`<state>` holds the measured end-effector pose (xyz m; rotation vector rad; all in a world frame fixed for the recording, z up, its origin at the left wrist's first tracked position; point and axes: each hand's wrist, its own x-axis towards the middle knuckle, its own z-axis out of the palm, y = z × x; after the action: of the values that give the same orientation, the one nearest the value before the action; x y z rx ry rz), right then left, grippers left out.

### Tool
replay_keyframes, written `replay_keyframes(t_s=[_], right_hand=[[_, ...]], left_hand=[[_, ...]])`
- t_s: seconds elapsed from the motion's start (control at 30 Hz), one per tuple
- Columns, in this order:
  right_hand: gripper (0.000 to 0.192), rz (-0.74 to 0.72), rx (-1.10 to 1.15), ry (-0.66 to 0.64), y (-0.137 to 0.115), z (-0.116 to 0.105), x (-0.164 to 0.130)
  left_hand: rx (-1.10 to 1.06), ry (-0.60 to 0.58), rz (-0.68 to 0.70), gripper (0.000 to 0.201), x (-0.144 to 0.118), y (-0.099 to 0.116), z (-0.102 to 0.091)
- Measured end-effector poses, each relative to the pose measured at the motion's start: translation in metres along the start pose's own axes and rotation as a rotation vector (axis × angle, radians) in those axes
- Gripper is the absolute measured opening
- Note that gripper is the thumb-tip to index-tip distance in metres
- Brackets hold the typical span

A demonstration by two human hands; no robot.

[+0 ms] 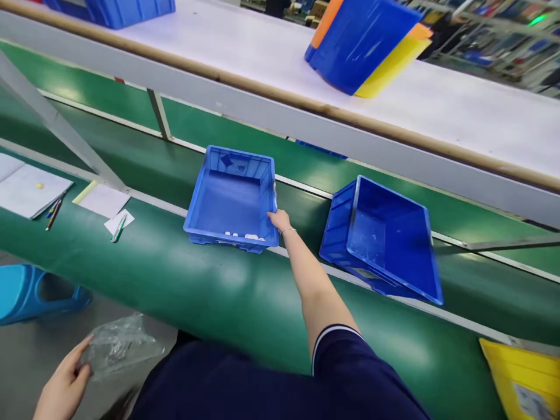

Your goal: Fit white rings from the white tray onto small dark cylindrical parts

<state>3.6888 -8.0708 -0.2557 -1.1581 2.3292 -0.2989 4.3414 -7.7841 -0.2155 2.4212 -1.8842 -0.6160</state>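
My right hand (280, 220) grips the right rim of a shallow blue plastic bin (231, 201), which rests across the green bench's rail. Several small white pieces (251, 237) show at the bin's near edge. Down at the lower left, off the bench's edge, my left hand (65, 376) pinches a clear plastic bag (125, 344) between thumb and fingers. The bag hangs out to the right of that hand, and I cannot make out anything inside it.
A deeper blue bin (389, 233) stands tilted to the right. Papers (105, 199), pens (54, 213) and a green-handled cutter (119, 228) lie at left. Above runs a white shelf (245, 46) with blue and yellow bins (359, 44). A blue stool (26, 291) sits below; a yellow bin (525, 373) is lower right.
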Motion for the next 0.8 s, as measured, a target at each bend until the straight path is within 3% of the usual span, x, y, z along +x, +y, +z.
replay_keyframes(t_s=[0.1, 0.23, 0.33, 0.4, 0.47, 0.53, 0.8], right_hand=[[0.037, 0.002, -0.022, 0.016, 0.000, 0.005, -0.014], [0.066, -0.024, -0.065, 0.129, -0.011, 0.008, -0.041], [0.071, -0.270, -0.124, 0.235, -0.024, 0.013, -0.062], [0.054, -0.465, -0.169, 0.161, -0.031, 0.020, -0.074], [0.038, -0.534, -0.207, 0.008, -0.037, 0.028, -0.084], [0.036, -0.506, -0.240, -0.097, -0.040, 0.037, -0.093], [0.036, -0.335, -0.338, -0.246, -0.047, 0.050, -0.116]], left_hand=[[-0.074, -0.085, -0.070, 0.053, -0.005, 0.016, -0.004], [-0.147, -0.084, -0.001, 0.055, -0.005, 0.030, -0.006], [-0.173, -0.095, 0.058, 0.055, -0.005, 0.033, -0.006], [-0.177, -0.110, 0.077, 0.056, -0.006, 0.031, -0.005], [-0.181, -0.130, 0.090, 0.056, -0.008, 0.028, -0.003], [-0.185, -0.141, 0.095, 0.055, -0.010, 0.022, 0.001], [-0.207, -0.142, 0.101, 0.055, -0.007, 0.009, 0.017]])
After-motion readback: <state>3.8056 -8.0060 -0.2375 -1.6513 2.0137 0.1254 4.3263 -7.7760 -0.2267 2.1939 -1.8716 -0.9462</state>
